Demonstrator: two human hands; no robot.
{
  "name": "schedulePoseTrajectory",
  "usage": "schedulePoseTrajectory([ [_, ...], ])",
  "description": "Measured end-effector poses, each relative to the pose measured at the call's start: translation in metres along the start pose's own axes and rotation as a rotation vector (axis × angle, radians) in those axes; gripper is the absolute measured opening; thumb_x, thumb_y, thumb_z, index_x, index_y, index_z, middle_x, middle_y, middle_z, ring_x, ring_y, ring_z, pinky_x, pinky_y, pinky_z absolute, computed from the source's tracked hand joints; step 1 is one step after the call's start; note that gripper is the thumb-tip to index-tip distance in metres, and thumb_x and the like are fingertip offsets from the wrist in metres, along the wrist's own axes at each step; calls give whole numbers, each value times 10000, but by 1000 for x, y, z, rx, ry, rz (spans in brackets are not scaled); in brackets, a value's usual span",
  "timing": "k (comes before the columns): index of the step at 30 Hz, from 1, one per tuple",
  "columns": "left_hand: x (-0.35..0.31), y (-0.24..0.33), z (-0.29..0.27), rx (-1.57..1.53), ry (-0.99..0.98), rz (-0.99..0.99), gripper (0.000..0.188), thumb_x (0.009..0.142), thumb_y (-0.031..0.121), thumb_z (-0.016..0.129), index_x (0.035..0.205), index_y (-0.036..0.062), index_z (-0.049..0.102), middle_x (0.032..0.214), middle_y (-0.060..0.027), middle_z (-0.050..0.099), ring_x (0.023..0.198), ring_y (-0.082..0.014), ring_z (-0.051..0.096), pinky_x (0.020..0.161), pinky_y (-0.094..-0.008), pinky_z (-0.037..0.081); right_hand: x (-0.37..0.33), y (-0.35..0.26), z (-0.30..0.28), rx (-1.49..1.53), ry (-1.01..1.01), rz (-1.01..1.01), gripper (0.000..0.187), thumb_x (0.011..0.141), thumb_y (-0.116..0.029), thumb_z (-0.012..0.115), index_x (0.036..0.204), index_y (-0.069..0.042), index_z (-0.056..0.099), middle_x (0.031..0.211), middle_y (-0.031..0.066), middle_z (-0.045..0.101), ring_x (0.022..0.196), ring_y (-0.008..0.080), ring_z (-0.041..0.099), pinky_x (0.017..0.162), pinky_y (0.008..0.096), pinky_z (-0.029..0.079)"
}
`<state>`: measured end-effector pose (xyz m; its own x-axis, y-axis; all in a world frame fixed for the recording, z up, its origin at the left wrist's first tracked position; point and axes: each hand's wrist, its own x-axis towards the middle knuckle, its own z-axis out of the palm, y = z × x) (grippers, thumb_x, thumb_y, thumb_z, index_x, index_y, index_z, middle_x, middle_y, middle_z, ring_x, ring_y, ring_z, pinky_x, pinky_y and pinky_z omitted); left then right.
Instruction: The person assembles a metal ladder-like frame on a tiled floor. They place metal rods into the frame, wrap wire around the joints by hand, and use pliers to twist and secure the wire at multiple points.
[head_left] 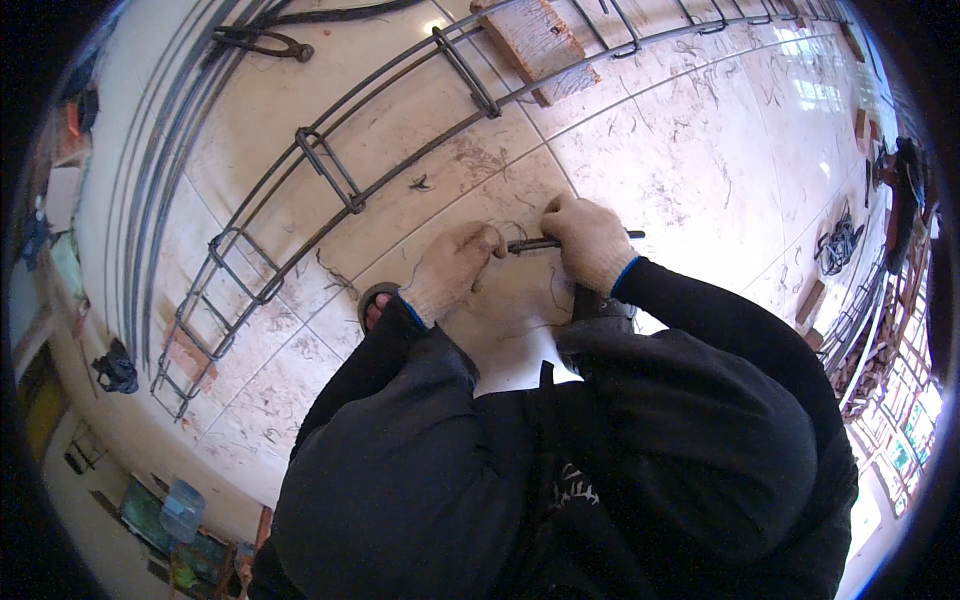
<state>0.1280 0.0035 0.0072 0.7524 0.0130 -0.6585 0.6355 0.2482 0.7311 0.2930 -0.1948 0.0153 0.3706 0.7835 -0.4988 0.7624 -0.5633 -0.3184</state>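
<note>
Both my hands wear pale knitted gloves with blue cuffs, held close together low over the tiled floor (690, 150). My right hand (588, 240) is closed around a dark, slim rod-like tool (535, 244), whose ends stick out on both sides of the fist. Its exact kind is not clear. Beside the tool's left end, the fingers of my left hand (455, 268) are pinched together. Whatever they hold is too small to make out. Ahead of my hands lies a long rebar cage (355, 203) with rectangular stirrups.
A brick (535, 45) lies at the cage's far part, another (192, 358) under its near-left end. Dark pincers (300, 50) rest beside long steel rods (150, 200) at left. Wire scraps litter the tiles. A wire bundle (838, 245) lies at right, a black bag (116, 370) at left.
</note>
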Motion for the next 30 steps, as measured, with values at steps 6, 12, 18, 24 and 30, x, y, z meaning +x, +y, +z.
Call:
schedulePoseTrajectory([
  [6,0,3,-8,-122,222,89,362,1139,371,541,1042,61,700,744,10,535,601,-86,490,573,-279,487,1,8,-30,98,0,-63,125,803,-36,697,887,-123,726,954,110,727,1008,374,718,825,490,577],
  [12,3,-5,-34,-222,227,67,380,1126,403,526,1099,47,656,801,0,510,639,-122,494,588,-308,454,-8,-4,-68,-84,201,-376,55,825,-123,731,880,-117,730,1022,65,727,1021,328,710,868,462,593],
  [18,2,0,-19,-440,308,-31,342,1116,370,534,1057,54,652,763,25,465,636,-113,470,586,-310,450,-19,-7,-69,145,181,-281,48,848,-101,720,896,-101,731,1161,47,748,1076,311,719,894,414,595],
  [24,-11,14,-22,-518,162,-76,394,1132,427,529,1052,57,638,732,37,409,612,-109,446,605,-318,462,-7,4,-69,375,-71,-256,103,848,-59,695,907,-111,761,1191,76,732,1087,333,709,902,437,578],
  [30,-8,23,-35,-458,162,43,392,1131,424,536,1027,59,636,724,40,414,603,-99,436,597,-314,455,-11,-18,-77,37,-218,-352,345,791,-7,759,1097,-150,832,1137,122,704,1071,367,661,921,463,558],
])
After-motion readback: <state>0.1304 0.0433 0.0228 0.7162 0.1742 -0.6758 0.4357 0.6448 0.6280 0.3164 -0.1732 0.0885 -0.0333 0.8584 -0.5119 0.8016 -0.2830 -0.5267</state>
